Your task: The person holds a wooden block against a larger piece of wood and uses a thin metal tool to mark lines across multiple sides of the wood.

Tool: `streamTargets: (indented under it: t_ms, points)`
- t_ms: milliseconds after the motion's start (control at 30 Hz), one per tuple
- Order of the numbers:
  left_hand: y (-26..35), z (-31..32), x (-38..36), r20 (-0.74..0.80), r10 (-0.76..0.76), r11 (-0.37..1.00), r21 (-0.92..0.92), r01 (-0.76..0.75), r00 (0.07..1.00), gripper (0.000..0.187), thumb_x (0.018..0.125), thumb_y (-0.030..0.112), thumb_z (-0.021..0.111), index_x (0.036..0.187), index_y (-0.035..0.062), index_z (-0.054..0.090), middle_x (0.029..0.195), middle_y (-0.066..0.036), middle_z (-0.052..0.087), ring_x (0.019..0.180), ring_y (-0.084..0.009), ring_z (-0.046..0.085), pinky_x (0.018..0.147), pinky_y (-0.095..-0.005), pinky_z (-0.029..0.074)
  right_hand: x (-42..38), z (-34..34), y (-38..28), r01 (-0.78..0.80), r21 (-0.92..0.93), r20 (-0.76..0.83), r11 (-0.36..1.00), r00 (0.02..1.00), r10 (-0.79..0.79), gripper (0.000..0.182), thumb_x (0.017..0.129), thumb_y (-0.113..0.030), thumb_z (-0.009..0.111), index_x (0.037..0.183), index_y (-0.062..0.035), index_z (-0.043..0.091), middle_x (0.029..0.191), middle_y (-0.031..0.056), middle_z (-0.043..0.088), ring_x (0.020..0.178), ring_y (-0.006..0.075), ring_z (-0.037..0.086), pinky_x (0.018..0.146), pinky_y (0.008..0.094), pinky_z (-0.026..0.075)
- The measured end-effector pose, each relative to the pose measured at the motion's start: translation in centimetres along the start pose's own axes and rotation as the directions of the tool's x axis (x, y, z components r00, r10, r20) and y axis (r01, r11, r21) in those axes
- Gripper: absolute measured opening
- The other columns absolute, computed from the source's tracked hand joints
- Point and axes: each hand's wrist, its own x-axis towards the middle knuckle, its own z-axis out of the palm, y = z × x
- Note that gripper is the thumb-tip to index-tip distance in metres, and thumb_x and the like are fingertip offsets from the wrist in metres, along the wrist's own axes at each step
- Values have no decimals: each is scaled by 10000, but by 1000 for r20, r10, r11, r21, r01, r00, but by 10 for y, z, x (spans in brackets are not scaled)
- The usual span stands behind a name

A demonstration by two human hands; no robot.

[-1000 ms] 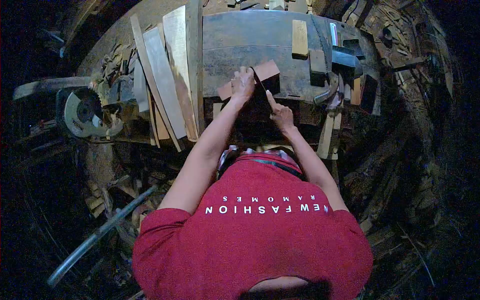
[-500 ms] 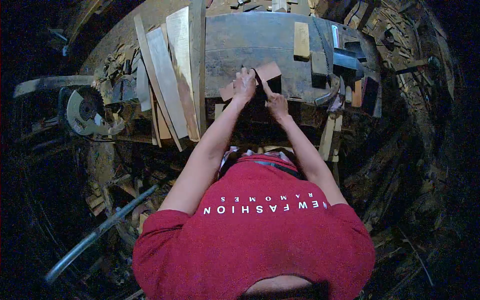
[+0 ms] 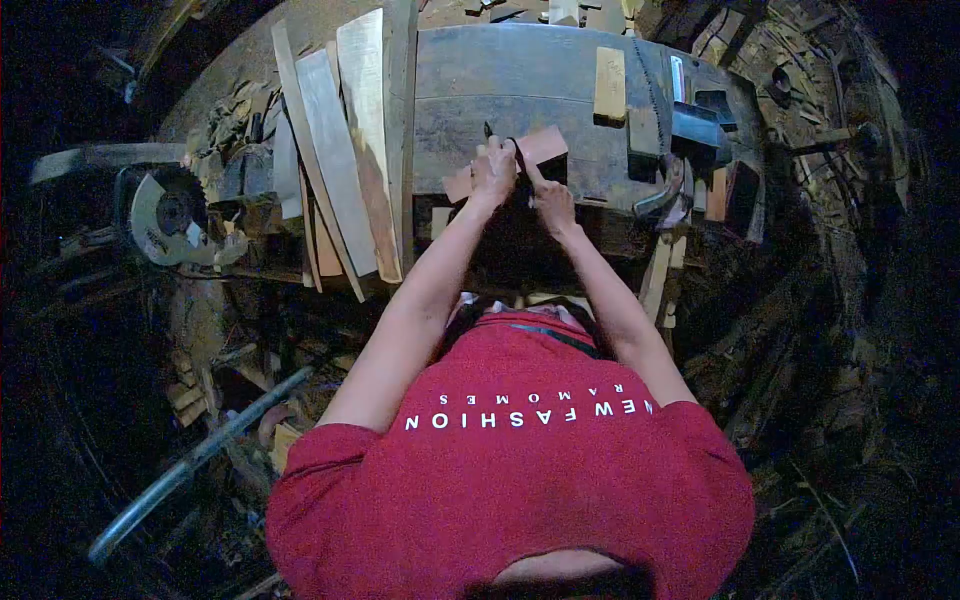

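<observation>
A reddish-brown wooden block (image 3: 543, 146) lies at a slant near the bench's front edge, its left end showing past my left hand (image 3: 493, 175). That hand is closed over the block's middle. A thin dark tip, perhaps a pencil's, sticks up beyond its fingers. Between my two hands a dark curved strip crosses the block; I cannot make out whether it is a thing or a shadow. My right hand (image 3: 553, 207) grips the block's near side, with the index finger stretched along it and the other fingers curled, partly hidden.
Long boards (image 3: 362, 120) lean across the bench (image 3: 480, 60) at left, beside a circular saw blade (image 3: 165, 215). To the right are a pale wood block (image 3: 609, 85), a saw blade with teeth, a blue-grey block (image 3: 697, 130) and a curved metal tool (image 3: 660, 195). A metal pipe (image 3: 200, 460) slants at lower left.
The view has shifted slightly, moving the bench things a little to the right. Both hands keep their places on the block, and the dark tip above my left hand shows more clearly.
</observation>
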Motion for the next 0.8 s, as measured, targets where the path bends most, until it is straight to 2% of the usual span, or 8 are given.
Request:
streamTargets:
  t_ms: [133,233,367,467,533,633,700,800]
  points:
    - [-7,21,1,-152,42,999,-24,-46,988,185,725,86,538,907,61,512,889,-151,498,753,-347,539,567,-429,487,-36,-35,0,-199,50,304,979,936,175,776,686,-99,598,1360,-216,234,676,210,570,608,378,566,530,454,447]
    - [-3,13,0,-140,26,1000,-2,-26,990,171,728,86,538,897,66,524,881,-153,508,768,-356,544,565,-426,488,-56,-49,-1,-210,43,375,977,910,179,839,636,-69,641,1362,-165,234,680,167,596,605,324,595,519,425,474]
    - [3,3,1,-2,-13,1000,11,13,1000,211,746,73,542,955,47,533,938,-126,502,857,-311,551,668,-421,514,-32,-17,12,-138,6,260,990,957,131,872,615,-63,662,1363,-175,228,651,154,589,571,310,593,506,409,478]
    - [1,0,-1,-9,-16,1000,-8,16,1000,218,747,74,542,963,48,529,944,-127,500,866,-317,548,672,-424,514,-30,42,42,-79,77,141,994,988,68,674,696,-99,584,1315,-191,334,677,214,572,617,371,575,544,453,452]
    - [-6,14,-1,-32,-4,999,-46,2,999,218,749,75,541,965,47,527,950,-129,499,874,-320,545,676,-426,513,-19,19,21,-69,-16,90,997,993,71,854,628,-99,679,1356,-185,242,651,135,587,585,299,598,516,405,489]
    - [-14,35,1,-90,-11,961,-278,-14,996,213,751,75,542,961,41,523,955,-132,498,888,-323,543,684,-428,511,-34,-38,-5,-223,45,267,974,942,204,732,684,-87,600,1339,-208,297,680,210,571,638,373,576,539,453,452]
    - [-2,6,-3,-48,2,999,-53,-5,999,213,750,73,546,959,38,525,963,-132,500,894,-328,543,690,-431,509,-53,-48,-5,-234,54,308,971,929,207,757,681,-76,600,1349,-213,272,675,211,568,631,376,574,534,453,450]
    - [-1,9,0,-54,-1,999,-33,-1,999,231,746,70,551,974,41,528,968,-130,502,890,-326,547,688,-431,510,-53,-42,-4,-225,77,311,971,931,191,789,678,-61,596,1362,-221,234,663,210,563,613,383,568,523,458,445]
